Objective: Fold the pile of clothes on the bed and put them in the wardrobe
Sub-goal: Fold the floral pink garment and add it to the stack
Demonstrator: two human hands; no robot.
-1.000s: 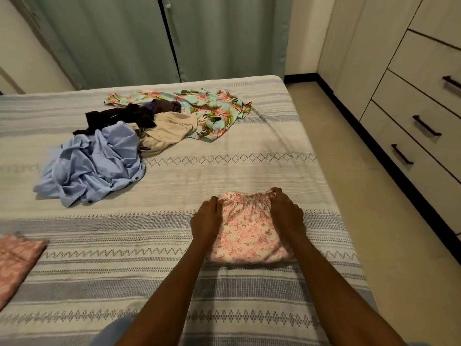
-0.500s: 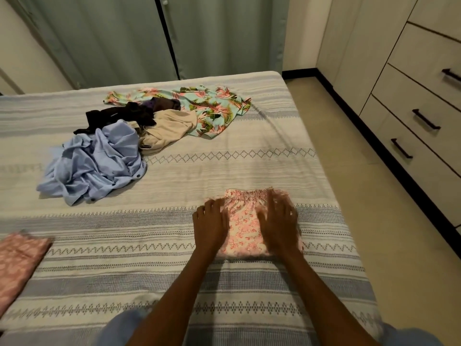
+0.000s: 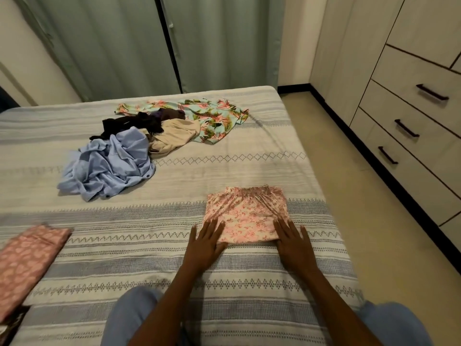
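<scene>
A folded pink floral garment with a gathered waistband lies on the striped bedspread near the bed's right side. My left hand lies flat with straight fingers on its near left corner. My right hand lies flat on its near right corner. Further back is a loose pile: a crumpled light blue shirt, a black garment, a beige garment and a turquoise floral garment.
A folded pink patterned cloth lies at the bed's left front edge. The wardrobe with dark drawer handles stands along the right, across a strip of floor. Green curtains hang behind the bed.
Both hands slid from the garment's far waistband edge back toward me, flattening out, and now rest on its near corners. The view has tilted and shifted.
</scene>
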